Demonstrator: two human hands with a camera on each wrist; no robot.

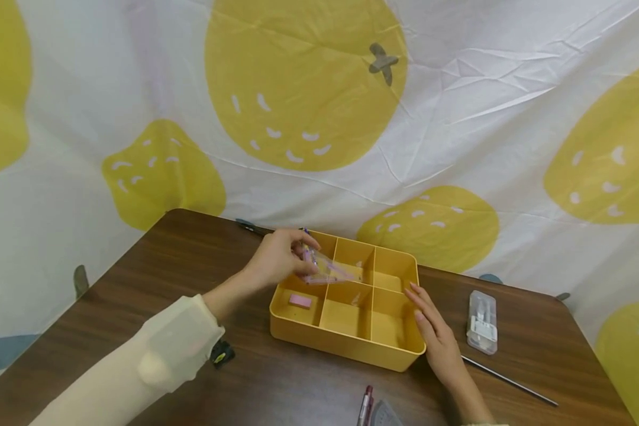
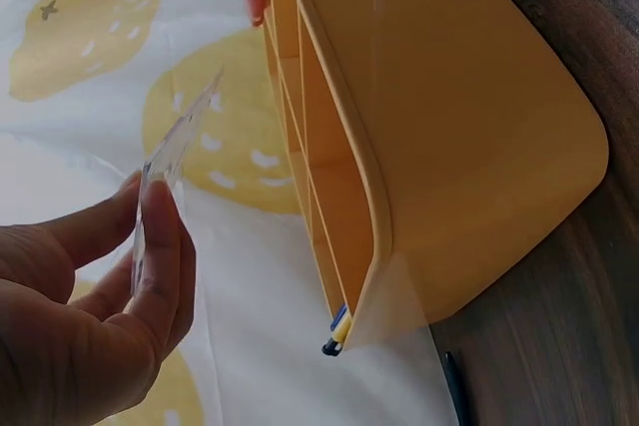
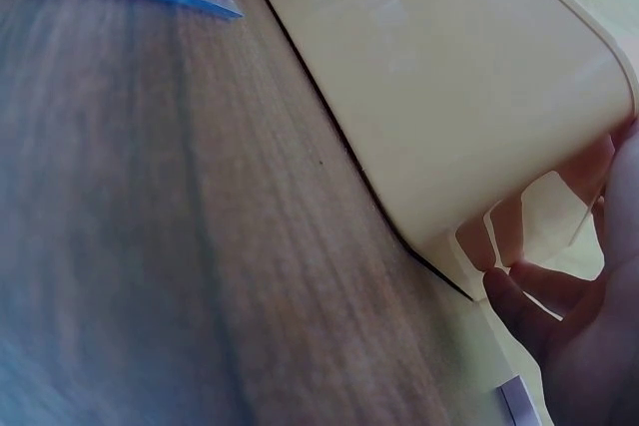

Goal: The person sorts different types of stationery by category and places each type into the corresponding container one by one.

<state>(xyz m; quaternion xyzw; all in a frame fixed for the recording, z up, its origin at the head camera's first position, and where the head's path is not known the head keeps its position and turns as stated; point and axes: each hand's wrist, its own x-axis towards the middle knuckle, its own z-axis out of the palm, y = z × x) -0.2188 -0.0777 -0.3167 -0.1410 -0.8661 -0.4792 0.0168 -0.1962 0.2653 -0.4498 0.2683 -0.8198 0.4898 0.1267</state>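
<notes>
My left hand (image 1: 282, 257) pinches a clear triangular set square (image 1: 327, 269) with pink markings above the left compartments of a yellow divided box (image 1: 341, 344). In the left wrist view, the set square (image 2: 172, 152) appears nearly edge-on between thumb and fingers. Inside the front left compartment lies a pink eraser (image 1: 300, 301). My right hand (image 1: 438, 340) rests at the box's right side, some fingertips over the rim. The right wrist view shows other fingers (image 3: 519, 311) extended against the outer wall. Pens (image 2: 339, 328) poke out of a back compartment, partly hidden by the left hand in the head view.
Right of the box are a clear plastic case (image 1: 481, 322) and a thin metal rod (image 1: 511, 381). A red-and-white pen (image 1: 365, 407) and a clear protractor-like piece (image 1: 385, 414) lie in front. A small black item (image 1: 222, 353) sits near the left sleeve. Behind hangs lemon-print cloth (image 1: 309, 195).
</notes>
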